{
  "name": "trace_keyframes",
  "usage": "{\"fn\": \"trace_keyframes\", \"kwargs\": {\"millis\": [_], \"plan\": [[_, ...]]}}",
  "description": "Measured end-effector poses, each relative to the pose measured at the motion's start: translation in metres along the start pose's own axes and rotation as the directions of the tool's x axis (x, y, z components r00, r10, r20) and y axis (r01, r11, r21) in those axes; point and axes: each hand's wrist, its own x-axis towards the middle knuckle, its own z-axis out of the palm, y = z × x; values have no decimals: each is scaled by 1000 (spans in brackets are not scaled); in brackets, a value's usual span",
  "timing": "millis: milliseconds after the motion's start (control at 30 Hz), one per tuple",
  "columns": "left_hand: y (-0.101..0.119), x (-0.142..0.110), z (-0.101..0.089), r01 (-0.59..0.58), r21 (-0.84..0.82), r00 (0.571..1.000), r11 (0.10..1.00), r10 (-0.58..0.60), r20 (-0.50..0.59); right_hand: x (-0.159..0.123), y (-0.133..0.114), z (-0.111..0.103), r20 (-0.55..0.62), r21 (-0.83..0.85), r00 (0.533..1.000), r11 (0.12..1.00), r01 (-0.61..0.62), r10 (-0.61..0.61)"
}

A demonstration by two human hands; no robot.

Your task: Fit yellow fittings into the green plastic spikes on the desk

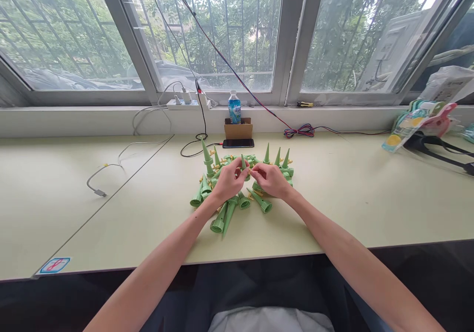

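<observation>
My left hand (231, 178) is closed around a green plant watering spike (243, 162), held with its tip up. At the spike's side, the fingertips of my right hand (271, 179) pinch a small yellow valve (250, 170), mostly hidden by the fingers. More green spikes lie around and under both hands, many with yellow valves. On the right, several stand point up, one of them a spike (266, 154) behind my right hand. A loose spike (261, 201) lies nearer to me with its threaded open end facing my side. Left of my left hand stands a tall spike (206, 158).
Behind the pile a phone (238, 144) lies before a small cardboard box (238, 130) with a blue-labelled bottle (234, 107). Cables run from a power strip (188, 104) on the sill. A white cable (99, 192) lies left; packaged items (411, 124) and black straps (437, 151) lie right.
</observation>
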Motion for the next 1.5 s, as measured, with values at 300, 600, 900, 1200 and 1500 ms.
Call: {"fn": "trace_keyframes", "kwargs": {"millis": [300,600,900,1200,1500], "plan": [[-1,0,0,-7,2,1000,1000,7,-4,0,2,1,11,0,1000,1000,-6,6],[-1,0,0,-12,-14,1000,1000,12,1,1,4,1,23,-26,999,999,-42,43],[0,0,1,-1,13,999,1000,2,-52,0,2,0,-59,-22,998,1000,-8,7],[-2,0,1,-18,25,998,1000,19,-55,1,3,1,-41,-26,999,1000,-12,10],[-1,0,0,-11,38,998,999,13,-65,1,1,0,-66,-36,997,999,-31,29]]}}
